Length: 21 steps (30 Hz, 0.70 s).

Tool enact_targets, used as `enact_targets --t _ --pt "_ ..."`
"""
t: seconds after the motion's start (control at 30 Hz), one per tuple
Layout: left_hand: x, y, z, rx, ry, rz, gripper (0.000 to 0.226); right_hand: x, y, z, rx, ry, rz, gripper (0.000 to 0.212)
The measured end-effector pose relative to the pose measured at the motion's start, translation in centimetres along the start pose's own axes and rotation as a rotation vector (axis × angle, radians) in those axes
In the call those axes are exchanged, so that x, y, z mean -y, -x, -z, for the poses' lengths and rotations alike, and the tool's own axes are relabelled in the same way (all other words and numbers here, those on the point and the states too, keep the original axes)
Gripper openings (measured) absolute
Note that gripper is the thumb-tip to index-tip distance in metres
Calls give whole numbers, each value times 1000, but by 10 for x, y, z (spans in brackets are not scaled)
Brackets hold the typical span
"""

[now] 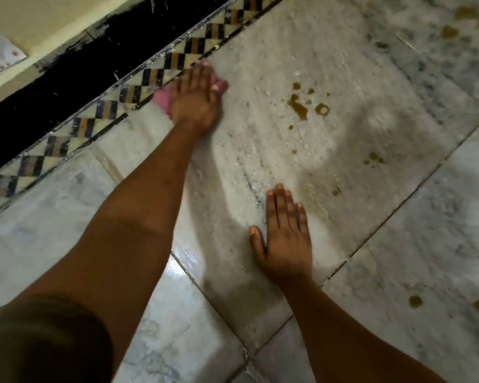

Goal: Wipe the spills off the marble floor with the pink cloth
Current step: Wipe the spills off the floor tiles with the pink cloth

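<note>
Ideally, the pink cloth (161, 102), pressed under the open left grip (197, 98), was to be dragged across the brown spills (299, 105).

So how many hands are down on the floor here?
2. The left hand presses the pink cloth by the patterned border; the right hand lies flat on the marble floor, nearer the person.
</note>
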<state>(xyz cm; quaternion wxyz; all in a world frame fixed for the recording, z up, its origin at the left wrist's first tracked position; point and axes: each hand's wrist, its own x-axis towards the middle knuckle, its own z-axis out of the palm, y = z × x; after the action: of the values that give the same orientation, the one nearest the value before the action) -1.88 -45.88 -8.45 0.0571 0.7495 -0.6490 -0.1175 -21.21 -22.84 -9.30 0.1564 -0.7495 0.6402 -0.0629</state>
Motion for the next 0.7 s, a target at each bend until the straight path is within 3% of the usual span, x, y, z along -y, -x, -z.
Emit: enact_targets --t 0.1,0.2,0.27,0.33,0.47,0.57,0.7 --pt "-36 37 -14 59 13 -256 59 0 -1 1 -4 10 -3 69" --pt "-7 110 -12 122 -13 -511 58 0 -1 0 -3 15 -1 70" --pt "32 134 -6 92 -42 -471 59 -1 -1 0 10 21 1 70" --pt "56 115 -1 49 -71 -296 61 -1 0 -1 9 22 0 71" --pt "26 40 1 12 -72 -79 59 -1 -1 -1 -14 7 8 70" --pt "-26 30 -13 69 -75 -170 58 -1 1 -2 -34 -2 11 69" --pt "-49 101 -23 131 -44 -447 59 -2 3 0 -59 10 7 68"
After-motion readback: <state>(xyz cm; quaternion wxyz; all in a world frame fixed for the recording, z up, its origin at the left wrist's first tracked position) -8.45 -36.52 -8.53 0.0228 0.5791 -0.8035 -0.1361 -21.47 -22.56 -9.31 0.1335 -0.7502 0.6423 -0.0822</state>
